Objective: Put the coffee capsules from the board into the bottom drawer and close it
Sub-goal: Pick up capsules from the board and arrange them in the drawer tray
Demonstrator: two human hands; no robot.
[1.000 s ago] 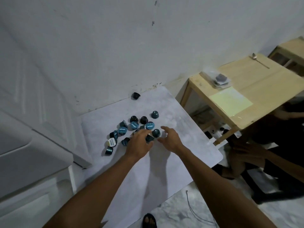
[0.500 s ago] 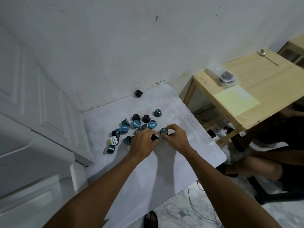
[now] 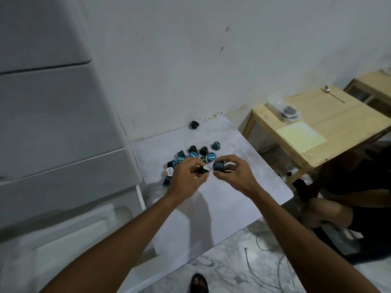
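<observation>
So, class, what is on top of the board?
Coffee capsules cluster on the board, one lone capsule by the wall. The left hand and right hand, each holding one, cover anything beneath.

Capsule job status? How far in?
Done: nothing visibly stowed; the white drawer unit shows no capsules. In hand: left hand pinches a small black capsule, right hand grips a dark teal capsule. Left: the cluster of teal and black capsules on the white marbled board, one lone black capsule by the wall, then closing the drawer.
</observation>
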